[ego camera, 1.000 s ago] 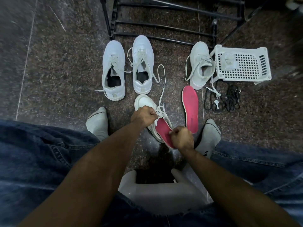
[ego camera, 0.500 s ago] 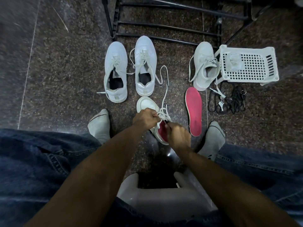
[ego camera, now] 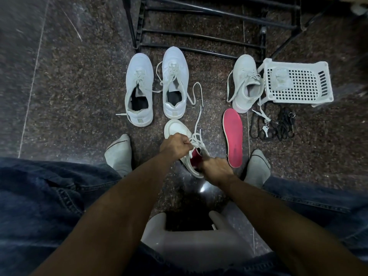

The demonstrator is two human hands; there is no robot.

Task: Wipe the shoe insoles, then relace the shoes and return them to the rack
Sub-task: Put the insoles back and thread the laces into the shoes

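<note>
Left hand point(ego camera: 174, 146) fist grips white laces over smooth white sneaker point(ego camera: 179, 132) beneath it. Right hand point(ego camera: 216, 169) curled at sneaker heel, pressing pink insole point(ego camera: 194, 156) inside; exact grip unclear. Second flat pink insole point(ego camera: 233, 136) beyond right hand on speckled stone floor point(ego camera: 79, 96).

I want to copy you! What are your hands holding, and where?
Left hand grips the white lace-up shoe by its laces; right hand holds its heel end, over the pink insole inside.
</note>
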